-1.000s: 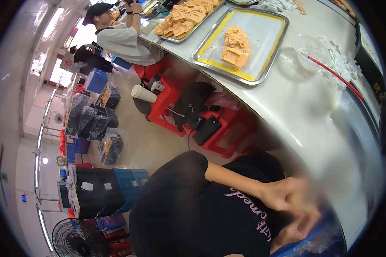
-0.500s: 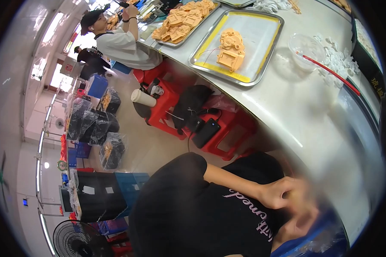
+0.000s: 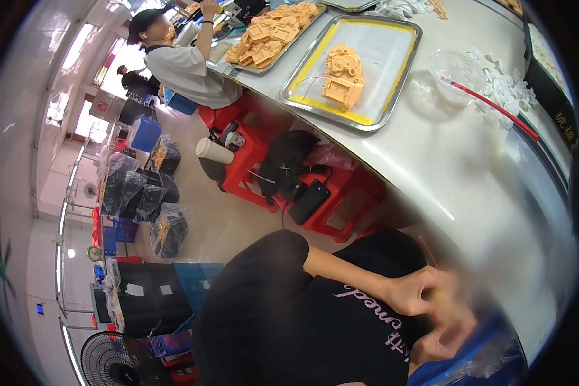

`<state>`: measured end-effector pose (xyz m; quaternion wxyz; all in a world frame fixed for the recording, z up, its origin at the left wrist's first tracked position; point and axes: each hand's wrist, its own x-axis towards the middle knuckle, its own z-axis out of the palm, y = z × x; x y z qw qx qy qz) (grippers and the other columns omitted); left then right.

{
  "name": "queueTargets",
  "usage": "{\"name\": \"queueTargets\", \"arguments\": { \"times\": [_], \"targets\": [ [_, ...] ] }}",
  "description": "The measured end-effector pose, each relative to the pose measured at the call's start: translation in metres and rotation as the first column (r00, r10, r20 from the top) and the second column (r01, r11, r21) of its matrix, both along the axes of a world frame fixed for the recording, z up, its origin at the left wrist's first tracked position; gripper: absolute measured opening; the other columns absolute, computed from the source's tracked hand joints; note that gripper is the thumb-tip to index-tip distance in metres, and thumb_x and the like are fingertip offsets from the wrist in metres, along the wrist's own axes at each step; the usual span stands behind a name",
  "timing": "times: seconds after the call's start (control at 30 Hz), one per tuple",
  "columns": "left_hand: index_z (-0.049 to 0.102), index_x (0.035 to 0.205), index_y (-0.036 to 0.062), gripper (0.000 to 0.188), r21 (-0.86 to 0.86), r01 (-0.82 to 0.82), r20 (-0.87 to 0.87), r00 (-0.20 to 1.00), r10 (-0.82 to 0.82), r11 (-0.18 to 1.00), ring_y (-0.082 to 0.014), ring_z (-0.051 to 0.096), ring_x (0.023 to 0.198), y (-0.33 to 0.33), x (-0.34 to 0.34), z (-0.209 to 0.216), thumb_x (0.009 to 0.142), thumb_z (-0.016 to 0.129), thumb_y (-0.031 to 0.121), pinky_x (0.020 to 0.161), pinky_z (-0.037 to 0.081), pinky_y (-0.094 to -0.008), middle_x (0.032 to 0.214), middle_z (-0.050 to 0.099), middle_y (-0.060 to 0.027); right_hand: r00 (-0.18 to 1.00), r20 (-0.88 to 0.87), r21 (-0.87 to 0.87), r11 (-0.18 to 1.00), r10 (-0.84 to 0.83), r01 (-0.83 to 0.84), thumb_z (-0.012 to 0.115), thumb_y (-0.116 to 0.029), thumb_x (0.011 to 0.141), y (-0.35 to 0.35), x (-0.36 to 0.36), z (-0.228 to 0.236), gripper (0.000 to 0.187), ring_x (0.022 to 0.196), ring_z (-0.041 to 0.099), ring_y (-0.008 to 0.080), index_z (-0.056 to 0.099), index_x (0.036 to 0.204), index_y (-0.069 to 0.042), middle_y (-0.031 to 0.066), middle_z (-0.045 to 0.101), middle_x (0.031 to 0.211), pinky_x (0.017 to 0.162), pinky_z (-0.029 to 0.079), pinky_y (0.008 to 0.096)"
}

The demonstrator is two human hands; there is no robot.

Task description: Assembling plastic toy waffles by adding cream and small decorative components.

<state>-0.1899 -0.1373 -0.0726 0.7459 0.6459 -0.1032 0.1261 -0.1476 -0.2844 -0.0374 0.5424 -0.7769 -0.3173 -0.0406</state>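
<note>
Both my hands are close together at the lower right, over the edge of the table and in front of my black shirt. My left hand [image 3: 415,293] has its fingers curled inward. Just below it, my right hand [image 3: 447,338] is also curled, its fingers bent toward the left one. A blurred, yellowish patch lies between them, and what they grip cannot be made out. A thin red wire [image 3: 429,249] rises above my left hand. On the table, a metal tray [image 3: 392,71] lined with white and yellow carries one orange plastic housing [image 3: 344,76] with a thin wire.
A second tray [image 3: 273,67] is heaped with orange housings [image 3: 270,35]. A clear round tub [image 3: 453,77] with a red rod [image 3: 495,109] stands beside white plastic bits [image 3: 511,90]. Red stools [image 3: 334,206] sit under the table edge. A co-worker [image 3: 183,67] stands far left; a blue bin [image 3: 489,354] is below my hands.
The co-worker's head and raised arm have shifted. My hands stay together in nearly the same place, and more of the thin red wire shows above them.
</note>
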Motion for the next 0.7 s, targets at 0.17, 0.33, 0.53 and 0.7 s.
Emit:
{"name": "queueTargets", "arguments": {
  "times": [0.17, 0.33, 0.53, 0.7],
  "targets": [
    [0.059, 0.11, 0.0017, 0.044, -0.042, 0.057, 0.019, 0.998, -0.056, 0.997, -0.0299, 0.058, 0.105, 0.0, 0.001, 0.004, 0.069, 0.075, 0.002, 0.089, 0.046, -0.0387, 0.107, 0.062, -0.014, 0.993, -0.099, 0.068, 0.996, 0.062, -0.055, 0.059, -0.003, 0.083, -0.011, -0.006, -0.008, 0.025, 0.096, 0.054, 0.0271, 0.056, 0.106, 0.005, 0.0167, 0.056, 0.104, 0.082, 0.045, 0.0375],
    [0.06, 0.112, 0.0003, 0.047, 0.038, -0.008, -0.058, 0.998, 0.01, 0.999, -0.0291, 0.06, 0.104, 0.016, -0.003, 0.019, 0.069, 0.078, 0.004, 0.088, 0.047, -0.0359, 0.11, 0.061, -0.0176, 0.995, -0.095, 0.111, 0.993, -0.037, 0.048, 0.06, 0.0, 0.076, 0.0, -0.007, -0.019, 0.026, 0.091, 0.056, 0.0297, 0.059, 0.103, 0.002, 0.0176, 0.059, 0.103, 0.081, 0.046, 0.0381],
    [0.049, 0.119, 0.0009, 0.049, -0.255, -0.072, -0.154, 0.987, 0.033, 0.964, -0.0263, 0.054, 0.107, 0.011, 0.005, 0.007, 0.081, 0.074, 0.018, 0.091, 0.046, -0.0374, 0.115, 0.053, -0.0211, 0.963, -0.269, 0.213, 0.977, 0.036, 0.023, 0.073, -0.005, 0.078, 0.003, 0.014, -0.015, 0.035, 0.11, 0.053, 0.0288, 0.057, 0.108, 0.004, 0.0181, 0.05, 0.115, 0.095, 0.045, 0.0354],
    [0.048, 0.117, 0.0024, 0.05, -0.279, -0.063, -0.103, 0.994, 0.036, 0.958, -0.0256, 0.057, 0.103, -0.001, 0.0, -0.011, 0.082, 0.074, 0.025, 0.088, 0.048, -0.0362, 0.113, 0.053, -0.0232, 0.966, -0.257, 0.291, 0.955, 0.03, 0.047, 0.073, -0.009, 0.08, -0.006, 0.007, -0.023, 0.031, 0.106, 0.06, 0.0348, 0.059, 0.103, 0.005, 0.0205, 0.058, 0.107, 0.094, 0.048, 0.043]
  ]
}}
